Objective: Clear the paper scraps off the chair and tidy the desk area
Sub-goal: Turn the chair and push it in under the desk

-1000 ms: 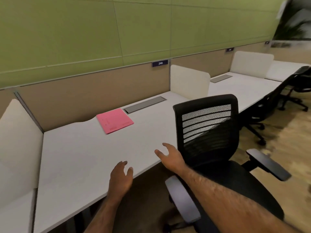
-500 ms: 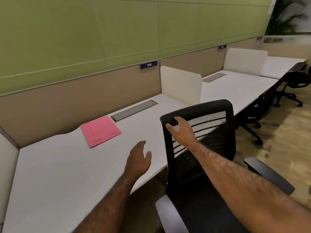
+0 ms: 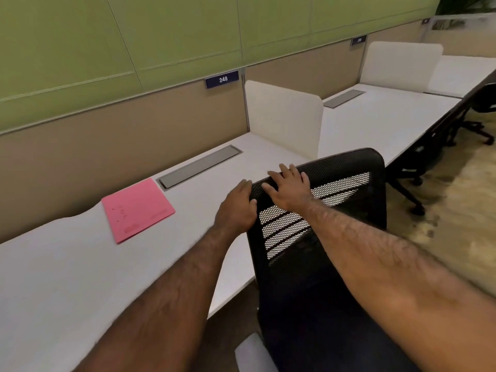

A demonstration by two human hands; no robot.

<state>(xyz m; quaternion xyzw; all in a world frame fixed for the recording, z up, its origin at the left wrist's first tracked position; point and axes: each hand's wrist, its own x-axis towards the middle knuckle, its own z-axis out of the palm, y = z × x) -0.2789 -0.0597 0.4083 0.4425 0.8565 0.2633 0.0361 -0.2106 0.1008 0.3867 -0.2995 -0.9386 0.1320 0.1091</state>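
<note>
A black mesh-backed office chair [image 3: 349, 200] stands at the white desk [image 3: 67, 277], its back turned toward the desk edge. My left hand [image 3: 236, 208] grips the top left corner of the chair back. My right hand [image 3: 288, 187] lies over the top edge beside it, fingers spread on the mesh. A pink paper folder [image 3: 137, 209] lies flat on the desk to the left of the hands. The chair seat is mostly hidden by my arms, and no paper scraps show in view.
A grey cable flap [image 3: 200, 166] is set into the desk behind the folder. A cream divider panel [image 3: 284, 119] separates the neighbouring desk. More black chairs [image 3: 426, 157] stand along the right, over a wooden floor [image 3: 461, 210]. A grey armrest [image 3: 252, 353] shows at the bottom.
Both hands rose from near the desk edge to the top of the chair back; the left hand has closed on its corner. The view moved closer to the chair.
</note>
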